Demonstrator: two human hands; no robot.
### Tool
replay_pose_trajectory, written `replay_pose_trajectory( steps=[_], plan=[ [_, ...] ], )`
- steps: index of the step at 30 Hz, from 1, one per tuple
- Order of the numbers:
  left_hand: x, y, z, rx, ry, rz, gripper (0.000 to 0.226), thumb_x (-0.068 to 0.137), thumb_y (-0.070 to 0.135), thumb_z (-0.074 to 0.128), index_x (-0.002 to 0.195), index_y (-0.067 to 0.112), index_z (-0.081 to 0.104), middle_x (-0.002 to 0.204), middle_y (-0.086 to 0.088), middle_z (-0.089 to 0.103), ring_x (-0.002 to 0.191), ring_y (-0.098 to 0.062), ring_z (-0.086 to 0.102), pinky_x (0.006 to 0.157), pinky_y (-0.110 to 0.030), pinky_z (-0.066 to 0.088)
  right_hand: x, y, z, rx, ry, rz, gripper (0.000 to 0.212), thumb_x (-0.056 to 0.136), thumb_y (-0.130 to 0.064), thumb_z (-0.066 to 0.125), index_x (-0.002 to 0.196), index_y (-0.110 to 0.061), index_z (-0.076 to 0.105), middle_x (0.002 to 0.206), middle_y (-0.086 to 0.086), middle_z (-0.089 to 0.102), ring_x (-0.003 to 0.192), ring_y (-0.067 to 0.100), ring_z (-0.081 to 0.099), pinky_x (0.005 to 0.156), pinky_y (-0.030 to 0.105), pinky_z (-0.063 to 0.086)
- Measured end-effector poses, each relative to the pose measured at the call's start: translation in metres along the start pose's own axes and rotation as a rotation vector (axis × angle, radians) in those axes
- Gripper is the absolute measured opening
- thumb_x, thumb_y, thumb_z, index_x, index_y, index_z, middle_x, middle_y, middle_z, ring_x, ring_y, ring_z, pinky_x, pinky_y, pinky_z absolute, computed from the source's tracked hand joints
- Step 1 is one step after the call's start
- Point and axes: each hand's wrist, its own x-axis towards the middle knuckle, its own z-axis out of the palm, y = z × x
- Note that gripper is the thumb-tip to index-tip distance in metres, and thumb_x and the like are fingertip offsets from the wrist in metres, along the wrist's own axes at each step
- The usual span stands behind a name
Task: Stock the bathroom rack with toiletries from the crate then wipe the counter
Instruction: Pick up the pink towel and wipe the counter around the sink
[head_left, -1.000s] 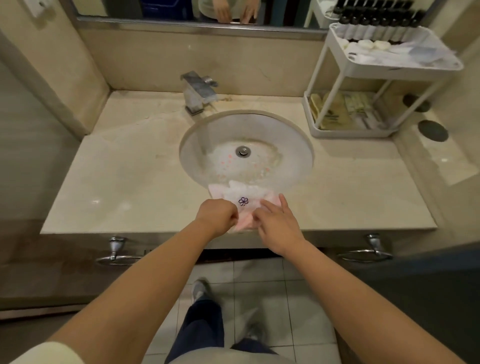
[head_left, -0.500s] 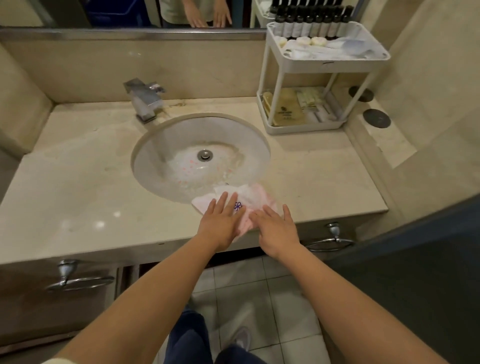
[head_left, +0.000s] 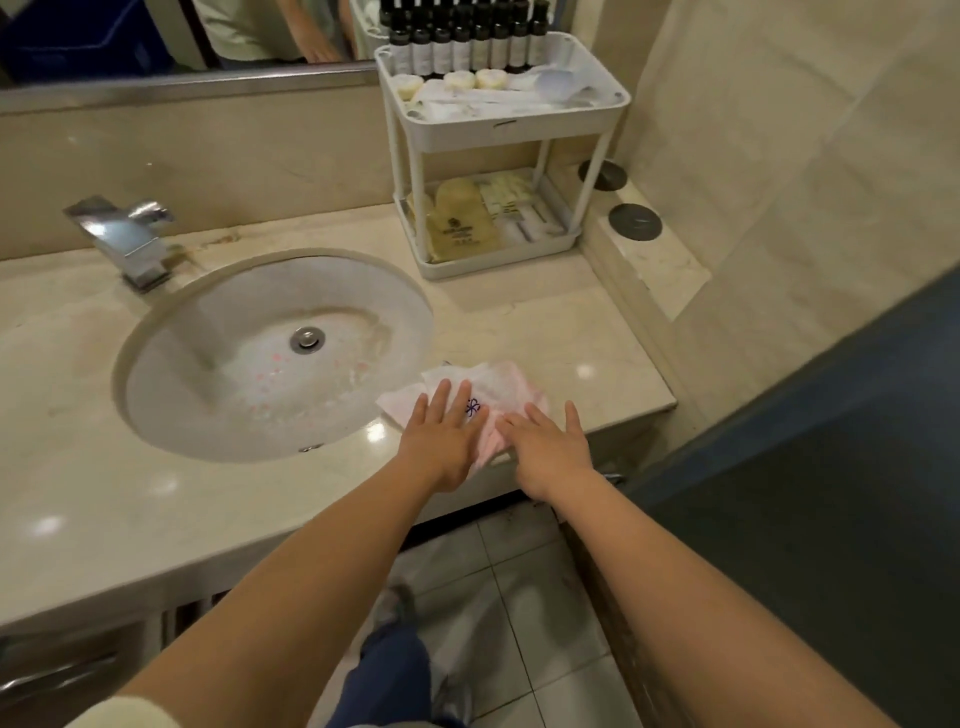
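Two hands, one cloth, one rack, one sink, one faucet, three soaps.

**Much of the cloth lies out of sight under two hands**

The near part of the pink-and-white cloth is covered by the left hand and the right hand, both laid flat on it. The left fingers hide part of its small blue print, so the figure cannot be made out. On the rack, the rearmost dark bottles are cut off by the top edge, and their labels are too small to read. So is the print on the packets in the lower tier, which the posts partly screen. The mirror runs off the top and left. The surface runs off the left edge. A metal handle at lower left is blurred and cropped.
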Motion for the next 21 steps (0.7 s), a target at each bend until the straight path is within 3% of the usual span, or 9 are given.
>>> replay_pose_trajectory(
  steps=[10, 16, 21],
  plan=[
    [0.091, 0.028, -0.051, 0.062, -0.048, 0.109, 0.062, 0.103, 0.030, 0.029, 0.155, 0.027, -0.004, 0.158, -0.008, -0.026, 0.144, -0.034, -0.026, 0.119, -0.050, -0.007, 0.040, 0.071, -0.027, 0.051, -0.050, 0.123, 0.076, 0.090, -0.005, 0.039, 0.157, -0.027, 0.008, 0.164, -0.011, 0.006, 0.151, 0.013, -0.006, 0.118, 0.055, -0.008],
    [0.148, 0.030, -0.080, 0.053, -0.063, 0.154, 0.060, 0.103, 0.032, 0.026, 0.155, 0.028, -0.004, 0.158, -0.006, -0.026, 0.144, -0.032, -0.026, 0.119, -0.049, -0.006, 0.080, 0.106, -0.051, 0.067, -0.042, 0.168, 0.072, 0.092, -0.009, 0.041, 0.156, -0.027, 0.013, 0.163, -0.012, 0.011, 0.151, 0.013, 0.000, 0.121, 0.049, 0.002],
    [0.193, 0.029, -0.104, 0.072, -0.056, 0.186, 0.062, 0.102, 0.030, 0.028, 0.155, 0.027, -0.004, 0.159, -0.008, -0.026, 0.145, -0.033, -0.025, 0.119, -0.050, -0.005, 0.115, 0.129, -0.067, 0.081, -0.068, 0.207, 0.076, 0.093, -0.014, 0.047, 0.157, -0.026, 0.007, 0.163, -0.013, 0.005, 0.151, 0.013, -0.002, 0.122, 0.042, 0.008]
  ],
)
